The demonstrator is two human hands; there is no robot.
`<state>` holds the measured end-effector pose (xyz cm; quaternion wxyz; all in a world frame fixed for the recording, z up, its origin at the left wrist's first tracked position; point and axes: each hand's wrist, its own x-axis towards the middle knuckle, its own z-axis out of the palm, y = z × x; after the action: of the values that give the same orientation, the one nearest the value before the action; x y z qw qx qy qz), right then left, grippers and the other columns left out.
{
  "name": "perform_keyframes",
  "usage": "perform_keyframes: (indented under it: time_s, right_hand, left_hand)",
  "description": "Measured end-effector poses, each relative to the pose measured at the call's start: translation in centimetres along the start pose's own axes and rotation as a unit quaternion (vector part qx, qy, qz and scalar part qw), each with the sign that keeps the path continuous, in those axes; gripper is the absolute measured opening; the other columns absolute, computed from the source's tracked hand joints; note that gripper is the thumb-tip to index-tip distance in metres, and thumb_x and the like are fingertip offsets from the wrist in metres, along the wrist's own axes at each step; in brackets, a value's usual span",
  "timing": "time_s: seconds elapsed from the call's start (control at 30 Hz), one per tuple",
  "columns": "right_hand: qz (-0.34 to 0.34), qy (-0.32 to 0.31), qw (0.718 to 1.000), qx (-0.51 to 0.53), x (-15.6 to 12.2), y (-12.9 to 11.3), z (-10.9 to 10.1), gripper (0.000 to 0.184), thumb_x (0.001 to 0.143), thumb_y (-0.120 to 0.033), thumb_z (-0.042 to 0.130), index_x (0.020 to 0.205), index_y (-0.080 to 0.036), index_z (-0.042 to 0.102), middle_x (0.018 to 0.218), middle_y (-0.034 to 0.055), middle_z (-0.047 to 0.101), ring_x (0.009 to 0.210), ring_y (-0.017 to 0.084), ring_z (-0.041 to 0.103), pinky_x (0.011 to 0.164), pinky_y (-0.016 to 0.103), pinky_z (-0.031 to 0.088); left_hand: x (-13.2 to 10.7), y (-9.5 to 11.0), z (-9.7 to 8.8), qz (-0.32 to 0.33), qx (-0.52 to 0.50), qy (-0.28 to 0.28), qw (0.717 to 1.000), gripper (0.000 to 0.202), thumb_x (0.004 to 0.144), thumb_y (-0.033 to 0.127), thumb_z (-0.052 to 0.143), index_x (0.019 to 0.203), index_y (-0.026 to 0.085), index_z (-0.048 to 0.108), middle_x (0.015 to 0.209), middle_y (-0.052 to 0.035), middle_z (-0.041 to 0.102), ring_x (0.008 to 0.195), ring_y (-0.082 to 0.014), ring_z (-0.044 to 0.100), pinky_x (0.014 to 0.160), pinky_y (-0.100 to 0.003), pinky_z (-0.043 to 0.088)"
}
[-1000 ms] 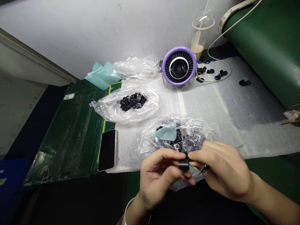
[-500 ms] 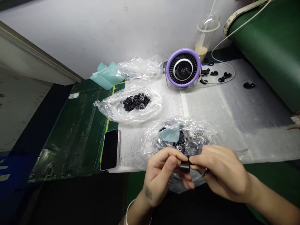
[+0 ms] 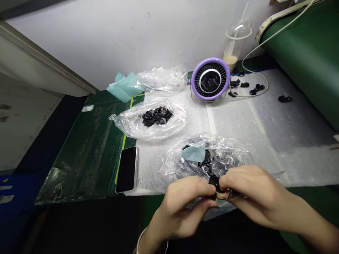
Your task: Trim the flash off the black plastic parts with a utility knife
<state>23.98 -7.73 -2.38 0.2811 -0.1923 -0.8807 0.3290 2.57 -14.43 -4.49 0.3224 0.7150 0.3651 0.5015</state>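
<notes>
A small black plastic part [image 3: 214, 181] is pinched between my two hands at the near edge of the table. My left hand [image 3: 186, 204] grips it from the left, thumb and index finger closed on its lower end. On the other side, the fingertips of my right hand [image 3: 251, 194] press against it. A small pointed object [image 3: 231, 194], dark and metallic-looking, sticks out under the right fingers; its kind is unclear. Just beyond the hands lies an open clear plastic bag [image 3: 172, 165] with black parts [image 3: 205, 167] and a light-blue scrap [image 3: 194, 152] in it.
Farther back, another clear bag [image 3: 129, 121] holds several black parts [image 3: 156, 116]. A phone [image 3: 127, 169] lies left. A purple fan [image 3: 210, 79], a plastic cup [image 3: 237, 42], a cable [image 3: 267, 79] and loose black parts [image 3: 284, 99] are toward the back right, near a green roller [image 3: 302, 53].
My left hand has turned over, its back now facing up and its thumb below the part. The black part has tilted between the fingers. The view has shifted slightly.
</notes>
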Motion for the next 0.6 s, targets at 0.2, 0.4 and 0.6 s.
perform_keyframes:
  time_s: [0.2, 0.4, 0.6]
  right_hand:
    - [0.124, 0.058, 0.911, 0.389, 0.0, 0.1, 0.4, 0.018, 0.098, -0.029, 0.073, 0.086, -0.021, 0.062, 0.07, -0.0052, 0.062, 0.057, 0.007, 0.053, 0.052, 0.018, 0.041]
    - [0.202, 0.126, 0.923, 0.302, -0.4, 0.1, -0.5, 0.023, 0.103, -0.032, 0.067, 0.082, -0.022, 0.064, 0.067, -0.0053, 0.058, 0.057, 0.006, 0.05, 0.051, 0.016, 0.04]
    - [0.111, 0.107, 0.975, 0.16, -0.2, -0.7, -0.6, 0.013, 0.1, -0.011, 0.062, 0.1, -0.024, 0.063, 0.079, -0.0031, 0.071, 0.065, 0.01, 0.065, 0.059, 0.019, 0.05]
  left_hand:
    - [-0.1, -0.1, 0.7, 0.033, -0.03, 0.048, 0.998, 0.024, 0.095, 0.007, 0.071, 0.117, 0.016, 0.069, 0.082, -0.0031, 0.069, 0.066, -0.011, 0.064, 0.06, -0.021, 0.055]
    - [-0.4, -0.1, 0.5, 0.036, -0.033, 0.061, 0.997, 0.036, 0.092, -0.001, 0.071, 0.123, 0.017, 0.069, 0.09, -0.0052, 0.072, 0.074, -0.0135, 0.069, 0.064, -0.024, 0.059]
    - [-0.3, -0.4, 0.4, 0.059, -0.03, 0.032, 0.997, 0.039, 0.094, -0.004, 0.063, 0.128, 0.016, 0.067, 0.094, -0.0068, 0.074, 0.078, -0.0139, 0.067, 0.067, -0.026, 0.059]
